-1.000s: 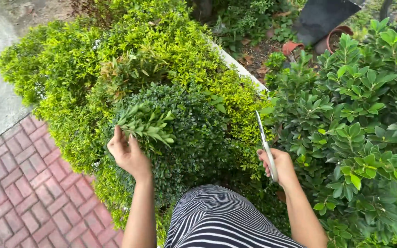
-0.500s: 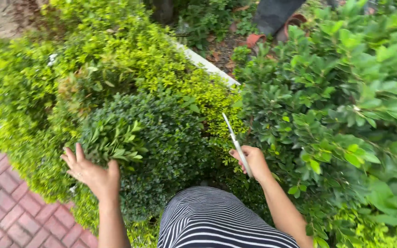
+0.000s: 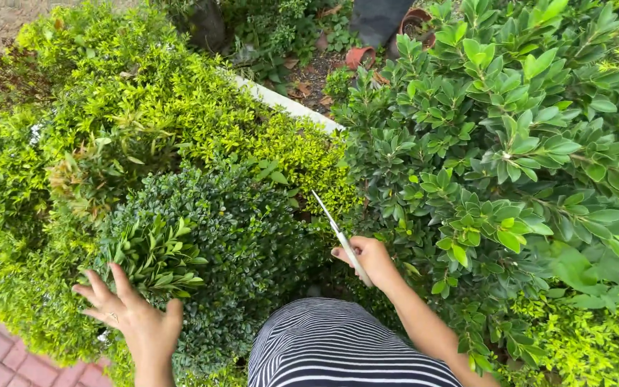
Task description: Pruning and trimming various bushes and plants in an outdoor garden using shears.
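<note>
I stand over a rounded dark bush (image 3: 231, 244) in a garden bed, my striped top (image 3: 345, 351) at the bottom of the view. My right hand (image 3: 370, 259) is clamped round the grip of a pair of shears (image 3: 338, 233), the pale blades closed together and pointing up and away, their tip near the yellow-green hedge (image 3: 180, 107) behind the bush. My left hand (image 3: 134, 315) is open, fingers (image 3: 98, 283) spread, holding nothing — it hovers just beside a tuft of longer, lighter leaves (image 3: 155, 251) that sticks out of the bush's left flank. A big-leaved shrub (image 3: 510, 158) crowds in from the right, touching my forearm; red paving (image 3: 1, 358) shows at lower left, a pale kerb (image 3: 288, 104) runs behind the hedge, and terracotta pots (image 3: 363, 56) lie on bare soil beyond. To trim well here, I judge the free hand should gather that stray tuft and draw it clear of the dome, so the blades can cut low on its stems without biting into the neat dark foliage. The shears would need to swing across from the right — tips kept well apart from my spread fingers — and follow the bush's curve rather than cut flat.
</note>
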